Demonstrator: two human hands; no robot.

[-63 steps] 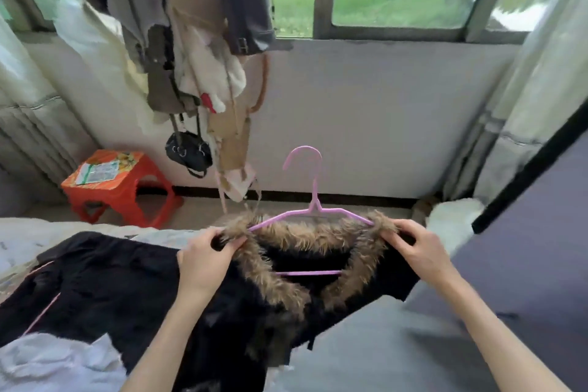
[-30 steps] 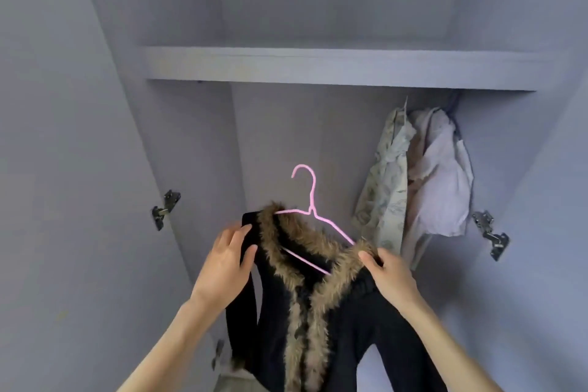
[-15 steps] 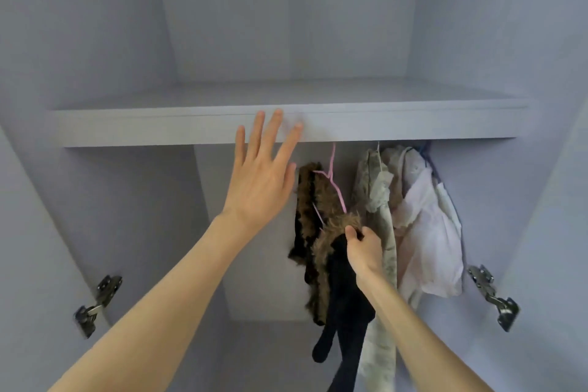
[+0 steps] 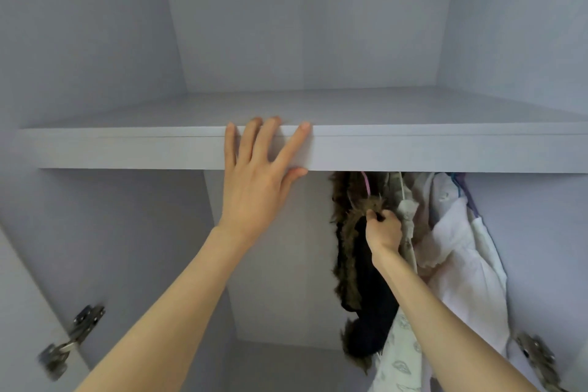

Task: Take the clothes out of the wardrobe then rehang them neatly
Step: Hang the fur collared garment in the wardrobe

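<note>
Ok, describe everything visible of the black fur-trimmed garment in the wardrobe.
The black fur-trimmed garment hangs under the wardrobe shelf from a pink hanger, whose hook disappears behind the shelf edge. Shaggy brown fur edges dark, soft-looking fabric that droops in loose folds. The right hand grips its furry collar. On its right it presses against a pale patterned garment.

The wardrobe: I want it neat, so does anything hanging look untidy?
Yes. The white garment at the right hangs bunched and crumpled, and the fur-trimmed black coat, gripped by the right hand, sits pressed against the patterned garment.
</note>
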